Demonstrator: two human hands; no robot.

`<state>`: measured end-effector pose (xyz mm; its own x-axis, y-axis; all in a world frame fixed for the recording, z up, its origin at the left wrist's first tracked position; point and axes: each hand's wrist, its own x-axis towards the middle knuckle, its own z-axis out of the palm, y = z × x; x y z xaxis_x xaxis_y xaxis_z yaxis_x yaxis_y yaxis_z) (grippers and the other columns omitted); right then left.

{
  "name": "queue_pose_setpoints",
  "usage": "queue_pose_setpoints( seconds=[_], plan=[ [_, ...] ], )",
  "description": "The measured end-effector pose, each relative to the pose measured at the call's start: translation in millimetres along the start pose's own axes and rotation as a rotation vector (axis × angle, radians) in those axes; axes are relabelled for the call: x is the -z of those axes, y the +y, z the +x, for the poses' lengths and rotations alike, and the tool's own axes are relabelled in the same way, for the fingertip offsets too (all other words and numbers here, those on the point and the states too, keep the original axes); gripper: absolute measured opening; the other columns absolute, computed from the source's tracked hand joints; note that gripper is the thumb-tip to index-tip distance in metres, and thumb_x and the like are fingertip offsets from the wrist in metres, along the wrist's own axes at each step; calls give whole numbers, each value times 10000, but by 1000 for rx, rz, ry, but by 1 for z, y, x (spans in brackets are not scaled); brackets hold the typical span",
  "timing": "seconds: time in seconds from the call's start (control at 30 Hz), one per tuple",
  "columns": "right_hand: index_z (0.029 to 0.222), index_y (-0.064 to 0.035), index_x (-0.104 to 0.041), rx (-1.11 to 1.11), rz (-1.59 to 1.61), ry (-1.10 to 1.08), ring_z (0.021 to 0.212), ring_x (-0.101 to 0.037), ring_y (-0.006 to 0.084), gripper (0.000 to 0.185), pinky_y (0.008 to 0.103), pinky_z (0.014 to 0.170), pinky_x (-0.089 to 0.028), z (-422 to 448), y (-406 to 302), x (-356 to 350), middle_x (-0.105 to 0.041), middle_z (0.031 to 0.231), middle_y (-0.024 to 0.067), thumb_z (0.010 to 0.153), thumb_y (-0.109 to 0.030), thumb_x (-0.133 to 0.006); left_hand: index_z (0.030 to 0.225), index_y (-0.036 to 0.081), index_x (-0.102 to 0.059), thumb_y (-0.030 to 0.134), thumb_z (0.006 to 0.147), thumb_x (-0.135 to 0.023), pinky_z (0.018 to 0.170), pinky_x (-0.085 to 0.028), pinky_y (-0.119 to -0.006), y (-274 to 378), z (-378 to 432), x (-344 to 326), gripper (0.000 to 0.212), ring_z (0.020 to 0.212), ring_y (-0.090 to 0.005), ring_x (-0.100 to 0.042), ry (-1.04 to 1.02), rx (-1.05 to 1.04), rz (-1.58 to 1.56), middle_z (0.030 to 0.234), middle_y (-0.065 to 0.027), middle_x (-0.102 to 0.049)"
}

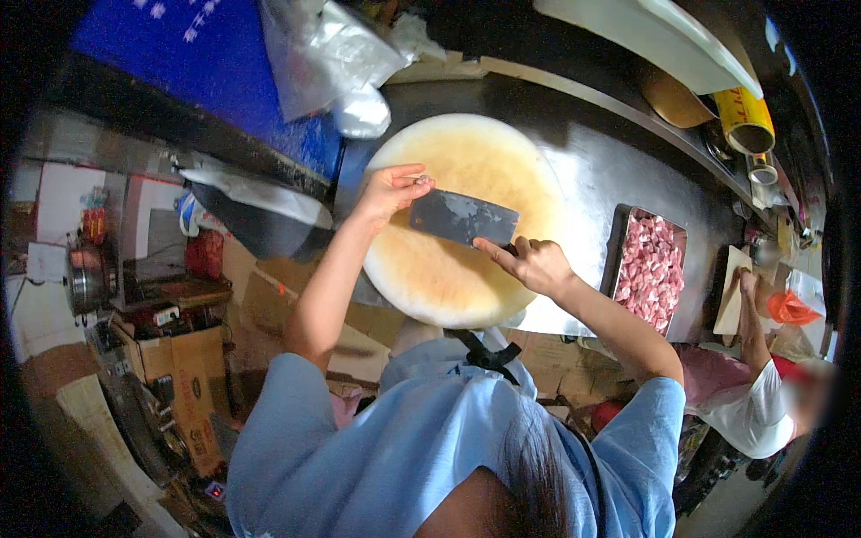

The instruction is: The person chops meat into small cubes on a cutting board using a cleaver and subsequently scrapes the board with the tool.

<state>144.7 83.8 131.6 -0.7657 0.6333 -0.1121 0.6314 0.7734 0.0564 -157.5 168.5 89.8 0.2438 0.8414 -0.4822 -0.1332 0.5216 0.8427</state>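
My right hand (535, 263) grips the handle of a cleaver (464, 216) above a round chopping board (464, 282), with a finger laid along the wide dark blade. Pale wet-looking patches mark the blade. At the blade's far left corner is my left hand (397, 191), its thumb and fingertips pinched together around something small and pale; whether they also touch the blade I cannot tell. The board is white at its rim and yellowed in the middle. To the right, a metal tray (613, 252) holds many chunks of raw pink meat (649, 269).
The board and tray stand on a metal worktop (585, 175). Plastic bags (336, 60) lie on a blue surface (202, 74) at upper left. A yellow can (746, 121) sits on the shelf at upper right. Another person (746, 410) works at far right beside a board.
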Motion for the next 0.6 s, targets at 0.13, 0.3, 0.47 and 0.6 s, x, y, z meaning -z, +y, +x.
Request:
queue_pose_setpoints(
  seconds=[0.13, 0.3, 0.47, 0.6],
  plan=[
    [1503, -327, -131, -27, 77, -175, 423, -546, 161, 707, 319, 331, -478, -20, 3, 11, -584, 765, 155, 910, -159, -478, 1178, -40, -550, 58, 847, -685, 892, -524, -330, 10, 57, -25, 370, 965, -219, -648, -30, -120, -341, 1064, -120, -651],
    [1501, -344, -102, -217, 321, -453, 412, -544, 172, 658, 332, 326, -478, -57, -29, 9, -582, 776, 152, 960, -207, -449, 1123, -7, -574, 29, 840, -672, 878, -514, -328, 6, 209, -6, 302, 963, -227, -638, 313, -375, -426, 1061, -107, -648],
    [1491, -377, -153, -450, 380, -288, 450, -597, 232, 647, 399, 359, -475, -104, -79, -18, -614, 732, 171, 939, -396, -491, 1244, -24, -521, 279, 863, -616, 952, -411, -421, 22, 342, 92, 496, 1096, -342, -549, 1022, -390, 1134, 1184, -199, -599],
    [1463, -369, -274, -684, 399, -214, 495, -620, 272, 613, 384, 383, -474, -129, -110, -30, -626, 706, 162, 914, -382, -547, 1257, -19, -511, 314, 857, -611, 969, -379, -457, 25, 359, 35, 530, 1121, -359, -525, 765, -245, 1185, 1202, -211, -580]
  ],
)
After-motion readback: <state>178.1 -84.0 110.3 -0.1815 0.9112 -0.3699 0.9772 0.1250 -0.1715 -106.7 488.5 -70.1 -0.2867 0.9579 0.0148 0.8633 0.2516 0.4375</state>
